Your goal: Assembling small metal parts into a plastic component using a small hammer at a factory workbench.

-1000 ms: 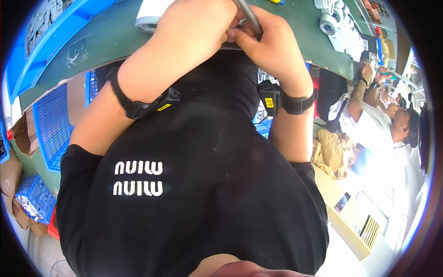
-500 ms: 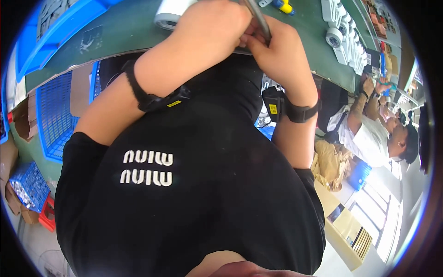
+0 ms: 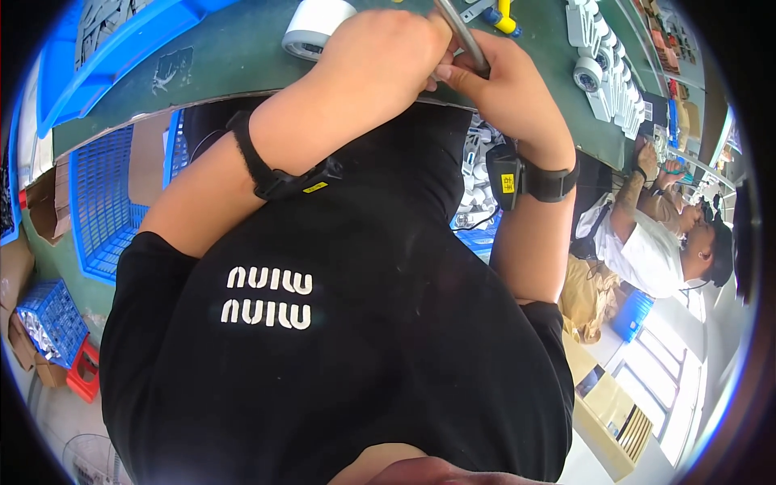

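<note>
Both my hands meet over the near edge of the green worktable [image 3: 234,73]. My right hand [image 3: 511,77] is closed around a grey metal rod [image 3: 462,36], whose rounded lower end rests between thumb and forefinger. Pressed close beside it, my left hand [image 3: 396,48] has its fingers curled in, with its back toward me. Whatever those fingers grip is hidden behind the hand. A white cylindrical housing with a grey rim [image 3: 311,28] stands on the table just left of my left hand. Beyond my right hand lies a yellow-and-blue tool [image 3: 503,18], partly cut off by the view's edge.
White-and-grey parts [image 3: 602,65] are lined up at the right. A blue tray [image 3: 113,69] of grey metal pieces sits at the left. Blue crates [image 3: 101,202] stand below the table, near a red stool [image 3: 83,372]. At the far right a co-worker in white [image 3: 643,242] works at the bench.
My view has shifted slightly, so the table, housing and arms appear a little lower and farther right. Both hands stay together at the rod.
</note>
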`<state>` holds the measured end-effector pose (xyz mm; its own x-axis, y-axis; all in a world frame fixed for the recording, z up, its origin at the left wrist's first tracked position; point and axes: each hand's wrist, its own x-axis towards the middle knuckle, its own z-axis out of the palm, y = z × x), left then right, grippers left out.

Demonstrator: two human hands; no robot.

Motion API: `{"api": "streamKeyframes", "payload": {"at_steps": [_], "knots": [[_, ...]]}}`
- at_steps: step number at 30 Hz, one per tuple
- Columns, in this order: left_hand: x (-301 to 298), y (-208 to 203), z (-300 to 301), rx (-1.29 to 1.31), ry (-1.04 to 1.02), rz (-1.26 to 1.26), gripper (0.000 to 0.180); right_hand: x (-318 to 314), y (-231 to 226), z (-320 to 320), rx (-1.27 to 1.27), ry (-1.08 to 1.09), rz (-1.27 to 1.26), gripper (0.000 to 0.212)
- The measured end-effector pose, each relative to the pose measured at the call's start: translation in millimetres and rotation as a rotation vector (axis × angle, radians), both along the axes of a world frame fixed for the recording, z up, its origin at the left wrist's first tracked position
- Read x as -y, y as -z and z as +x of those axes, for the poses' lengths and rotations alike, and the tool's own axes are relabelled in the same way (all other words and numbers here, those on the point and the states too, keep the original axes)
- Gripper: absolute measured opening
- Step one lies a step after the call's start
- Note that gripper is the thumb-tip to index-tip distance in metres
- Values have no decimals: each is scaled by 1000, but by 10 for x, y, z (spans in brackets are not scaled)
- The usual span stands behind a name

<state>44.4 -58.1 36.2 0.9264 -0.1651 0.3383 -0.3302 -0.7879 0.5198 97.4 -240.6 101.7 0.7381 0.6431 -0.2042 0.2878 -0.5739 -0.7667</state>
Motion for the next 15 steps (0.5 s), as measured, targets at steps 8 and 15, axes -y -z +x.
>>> {"api": "streamKeyframes", "payload": {"at_steps": [8,15], "knots": [[32,-41,11,-30,39,45,30,113,53,-22,83,-20,-101,10],[20,-39,4,-31,34,30,25,63,93,-64,167,15,-68,14]]}}
